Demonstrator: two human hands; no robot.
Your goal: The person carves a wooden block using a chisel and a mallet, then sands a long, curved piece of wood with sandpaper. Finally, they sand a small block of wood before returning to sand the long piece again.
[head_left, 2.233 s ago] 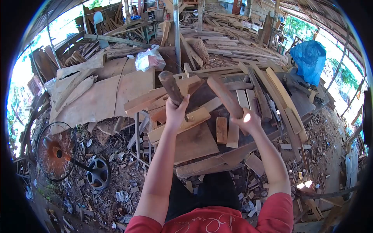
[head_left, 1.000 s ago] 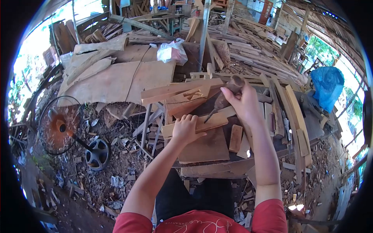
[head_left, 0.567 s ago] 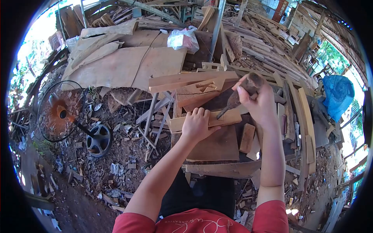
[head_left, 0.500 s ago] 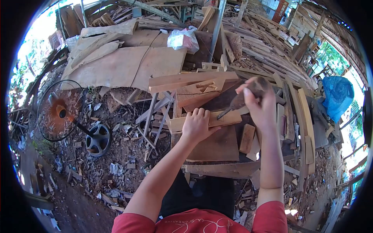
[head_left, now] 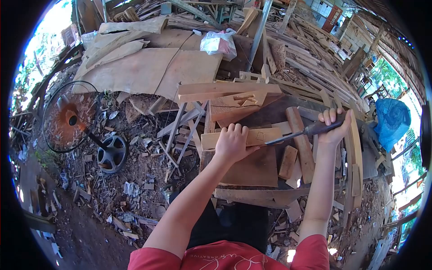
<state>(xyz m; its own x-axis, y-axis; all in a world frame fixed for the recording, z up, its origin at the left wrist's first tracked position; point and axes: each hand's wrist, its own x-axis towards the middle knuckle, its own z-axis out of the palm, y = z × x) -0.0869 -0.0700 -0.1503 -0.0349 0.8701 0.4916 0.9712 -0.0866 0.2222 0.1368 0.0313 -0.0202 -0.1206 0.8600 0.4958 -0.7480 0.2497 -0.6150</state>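
My left hand [head_left: 232,143] is closed over a pale wooden block [head_left: 270,134], thumb along its near edge. A small outlined shape is marked on the block's top, right of my fingers. My right hand [head_left: 334,127] wraps round the dark handle of a chisel [head_left: 294,134]. The chisel lies nearly flat, its long metal blade pointing left, with the tip right at the block's near right edge. Under the block is a brown board [head_left: 252,168] on the low bench.
Behind the block lie a notched wooden piece [head_left: 238,104] and a long beam [head_left: 225,91]. A short block [head_left: 288,162] and a thick bar [head_left: 300,144] rest to the right. A fan [head_left: 71,120] stands at left on ground strewn with scraps. A blue bag [head_left: 391,121] hangs at right.
My right hand has moved right and down, swinging the chisel from a steep tilt over the block's top to nearly flat at its edge. My left hand stays on the block.
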